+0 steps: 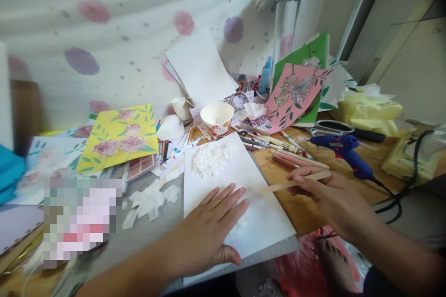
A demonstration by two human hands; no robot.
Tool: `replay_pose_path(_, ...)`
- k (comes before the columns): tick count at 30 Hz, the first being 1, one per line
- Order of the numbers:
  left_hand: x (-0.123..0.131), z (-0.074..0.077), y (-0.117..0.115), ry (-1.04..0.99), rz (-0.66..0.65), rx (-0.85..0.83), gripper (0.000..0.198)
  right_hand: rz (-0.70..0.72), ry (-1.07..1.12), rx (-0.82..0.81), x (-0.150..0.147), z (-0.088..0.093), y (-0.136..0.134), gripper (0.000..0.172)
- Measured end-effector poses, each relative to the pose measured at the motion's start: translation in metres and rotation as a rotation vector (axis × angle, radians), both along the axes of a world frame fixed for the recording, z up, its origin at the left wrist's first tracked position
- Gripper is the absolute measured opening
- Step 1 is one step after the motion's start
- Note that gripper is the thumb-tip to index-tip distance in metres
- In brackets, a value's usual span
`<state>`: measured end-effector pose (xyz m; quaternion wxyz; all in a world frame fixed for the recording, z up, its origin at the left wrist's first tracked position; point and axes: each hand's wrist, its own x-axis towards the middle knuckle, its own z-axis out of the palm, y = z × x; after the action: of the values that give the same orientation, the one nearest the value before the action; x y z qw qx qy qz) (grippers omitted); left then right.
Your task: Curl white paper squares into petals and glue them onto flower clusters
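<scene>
While your left hand (216,225) lies palm down over the lower middle of the white sheet (200,195), its fingers straight and slightly parted, your right hand (325,190), right of centre, is closed on the wooden stick (280,186) between thumb and fingers. The two hands are apart. The stick's long axis runs nearly level across the frame: its left end, a little lower and blurred, points over the sheet toward your left fingertips, and its rounded right end sticks out above your right hand. You cannot tell whether the left end touches the paper. The sheet's long axis runs from the centre of the frame down toward you at the bottom edge. On its upper part sits a rough white patch (214,158), with a paper bowl (216,125) standing upright just beyond. At right on the desk (310,213), a blue glue gun (344,151) points its nozzle left, near the scissors (331,126).
</scene>
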<state>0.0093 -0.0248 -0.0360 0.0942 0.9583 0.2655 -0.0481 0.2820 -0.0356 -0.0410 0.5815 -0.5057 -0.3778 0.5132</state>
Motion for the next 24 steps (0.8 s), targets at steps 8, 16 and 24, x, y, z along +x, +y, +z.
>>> replay_pose_path(8, 0.003, 0.009, -0.005, -0.080, -0.041, -0.022, 0.068, -0.041, -0.104, 0.038, 0.026, -0.024, -0.012, 0.028)
replay_pose_path(16, -0.005, 0.011, 0.003, -0.351, 0.054, -0.090, 0.041, -0.107, 0.002, 0.043, 0.044, -0.024, -0.017, 0.024)
replay_pose_path(24, -0.022, 0.004, 0.019, -0.545, 0.242, -0.056, 0.029, -0.080, -0.255, 0.142, 0.071, -0.028, -0.012, 0.019)
